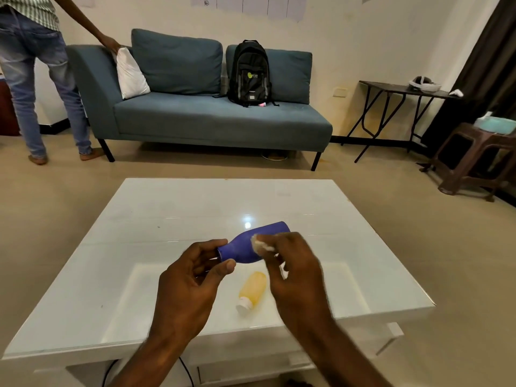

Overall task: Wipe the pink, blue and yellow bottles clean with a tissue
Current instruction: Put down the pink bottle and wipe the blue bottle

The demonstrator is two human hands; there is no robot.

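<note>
My left hand grips the neck end of the blue bottle, held on its side above the white table. My right hand pinches a crumpled white tissue and presses it against the bottle's side. A yellow bottle with a white cap lies flat on the table under my hands, cap toward me. No pink bottle shows on the table; a small pink thing lies on the sofa beside the backpack, too small to tell.
A blue sofa with a black backpack stands beyond the table. A person stands at the sofa's left end. A dark folding table and brown stools are at the right. A black cable runs below the table's near edge.
</note>
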